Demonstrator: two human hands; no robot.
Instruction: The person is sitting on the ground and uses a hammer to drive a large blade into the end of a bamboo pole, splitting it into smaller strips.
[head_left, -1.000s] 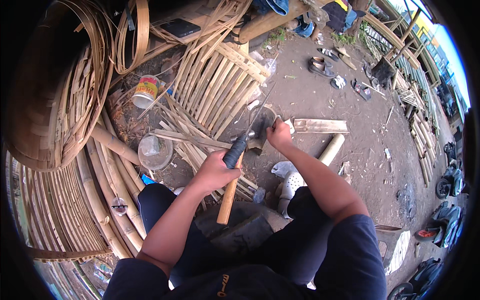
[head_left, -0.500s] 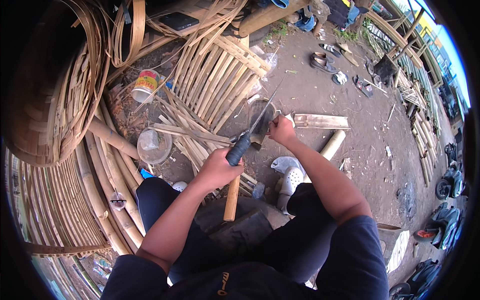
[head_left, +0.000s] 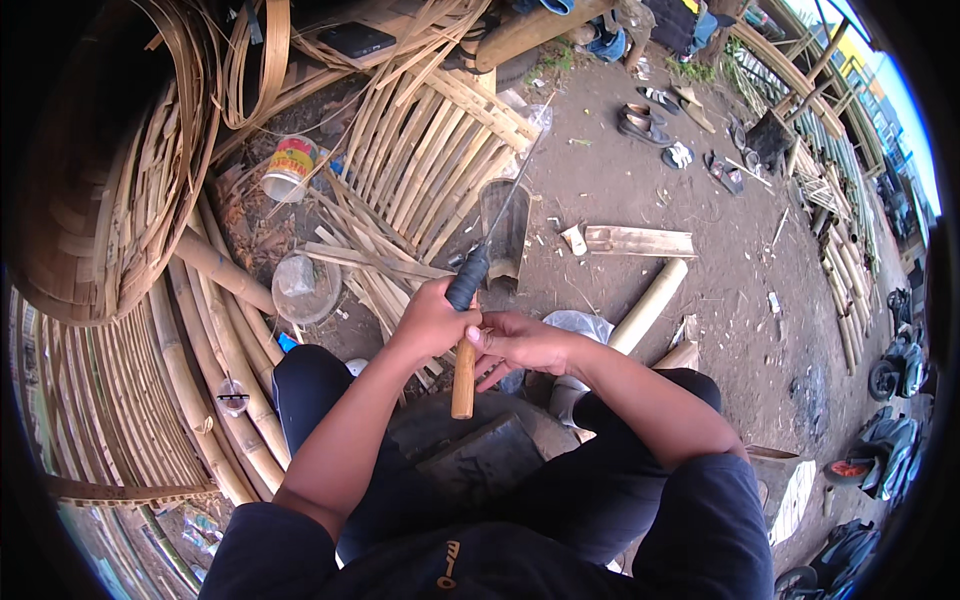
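Note:
A long thin blade with a black-wrapped grip (head_left: 470,275) points up and away from me. My left hand (head_left: 432,318) is closed around the lower end of that grip. A light-brown wooden handle (head_left: 463,385) extends below the same hand; I cannot tell if grip and handle are one tool. My right hand (head_left: 525,343) is beside the left, thumb against the upper wooden handle, other fingers stretched out and apart. On the ground beyond lies a hollow, dark half-round trough (head_left: 507,225), partly crossed by the blade. A split bamboo piece (head_left: 640,241) lies to its right.
Bamboo strips (head_left: 375,262) and a slatted bamboo panel (head_left: 440,165) lie ahead left. Nearby are a white bucket (head_left: 290,165) and a clear round container (head_left: 305,288). A bamboo pole (head_left: 650,305) lies right. Sandals and shoes (head_left: 640,125) sit farther off; motorbikes (head_left: 890,440) stand far right.
My right hand has moved back from beside the trough to the wooden handle, its fingers opening. The left hand, with the black grip, has shifted slightly up. The blade has turned a little more upright.

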